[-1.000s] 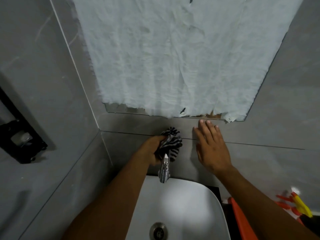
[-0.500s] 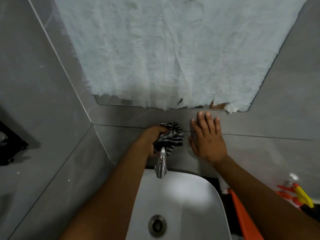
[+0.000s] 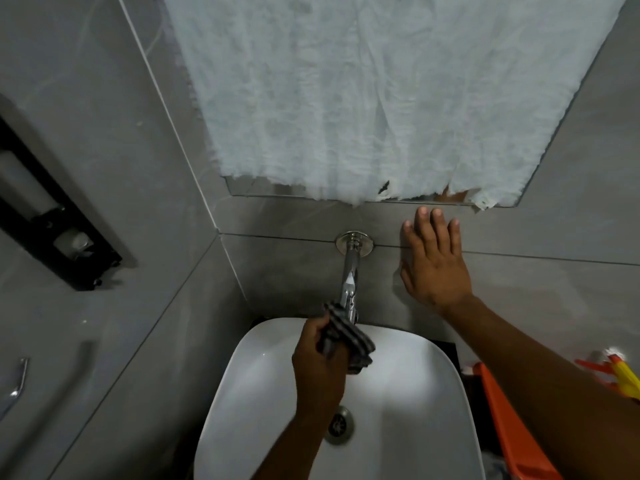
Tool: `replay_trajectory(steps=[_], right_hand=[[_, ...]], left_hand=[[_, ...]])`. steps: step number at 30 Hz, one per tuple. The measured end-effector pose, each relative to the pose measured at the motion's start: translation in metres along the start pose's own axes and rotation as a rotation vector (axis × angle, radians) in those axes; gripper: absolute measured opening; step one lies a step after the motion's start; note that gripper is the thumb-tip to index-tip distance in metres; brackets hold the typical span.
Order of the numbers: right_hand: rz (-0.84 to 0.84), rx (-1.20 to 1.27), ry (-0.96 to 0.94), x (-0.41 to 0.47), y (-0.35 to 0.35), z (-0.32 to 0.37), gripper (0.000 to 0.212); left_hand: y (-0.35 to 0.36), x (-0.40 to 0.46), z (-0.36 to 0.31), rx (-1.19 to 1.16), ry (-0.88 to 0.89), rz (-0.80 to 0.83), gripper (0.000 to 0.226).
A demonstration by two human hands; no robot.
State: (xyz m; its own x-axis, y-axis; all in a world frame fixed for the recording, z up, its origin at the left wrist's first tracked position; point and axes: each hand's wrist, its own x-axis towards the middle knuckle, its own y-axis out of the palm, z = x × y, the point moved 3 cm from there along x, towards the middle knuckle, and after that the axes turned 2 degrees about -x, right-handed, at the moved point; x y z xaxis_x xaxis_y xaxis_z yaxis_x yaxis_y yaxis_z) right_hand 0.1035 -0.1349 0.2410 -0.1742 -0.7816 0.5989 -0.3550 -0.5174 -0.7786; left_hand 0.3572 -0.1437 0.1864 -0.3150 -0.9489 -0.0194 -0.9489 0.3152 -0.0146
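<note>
Far left, a black holder (image 3: 55,233) sits on the side wall. Moving in: the left hand (image 3: 318,365) is over the basin (image 3: 401,393), fingers curled tight round a striped cloth (image 3: 343,336), and that cloth is pressed against the spout end of the tap (image 3: 349,268). The tap juts from the back wall (image 3: 554,289), its round flange bare. Below the wrist, the drain (image 3: 341,426) shows. Above, crumpled white paper (image 3: 363,98) covers the mirror. Right of the tap, the right hand (image 3: 434,268) lies flat on the wall, fingers straight and spread, holding nothing. The hands are well apart. Far right, an orange bin (image 3: 509,420) stands beside the basin.
</note>
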Motion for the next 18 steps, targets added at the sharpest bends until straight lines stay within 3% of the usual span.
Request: replay_trajectory(steps=[4,7,10,14,16,18], right_hand=[[0.025,-0.013,-0.010,0.000,-0.003,-0.002,0.088],[0.028,-0.013,-0.018,-0.001,-0.006,-0.002,0.088],[0.030,-0.026,-0.035,-0.001,-0.008,-0.005,0.089],[0.046,-0.014,-0.005,-0.002,-0.005,-0.002,0.089],[0.041,-0.003,0.003,-0.002,-0.004,0.000,0.090],[0.026,0.000,-0.002,-0.001,-0.004,-0.001,0.091]], left_hand=[[0.020,-0.005,0.016,-1.051,-0.550,0.221,0.050],[0.029,-0.002,0.007,-1.230,-0.639,0.163,0.060],[0.027,-0.002,0.006,-1.077,-0.542,0.103,0.053],[0.012,0.005,-0.002,-0.164,-0.121,-0.076,0.050],[0.011,0.004,-0.014,0.070,0.011,-0.126,0.054],[0.013,0.006,-0.019,0.152,0.053,-0.126,0.056]])
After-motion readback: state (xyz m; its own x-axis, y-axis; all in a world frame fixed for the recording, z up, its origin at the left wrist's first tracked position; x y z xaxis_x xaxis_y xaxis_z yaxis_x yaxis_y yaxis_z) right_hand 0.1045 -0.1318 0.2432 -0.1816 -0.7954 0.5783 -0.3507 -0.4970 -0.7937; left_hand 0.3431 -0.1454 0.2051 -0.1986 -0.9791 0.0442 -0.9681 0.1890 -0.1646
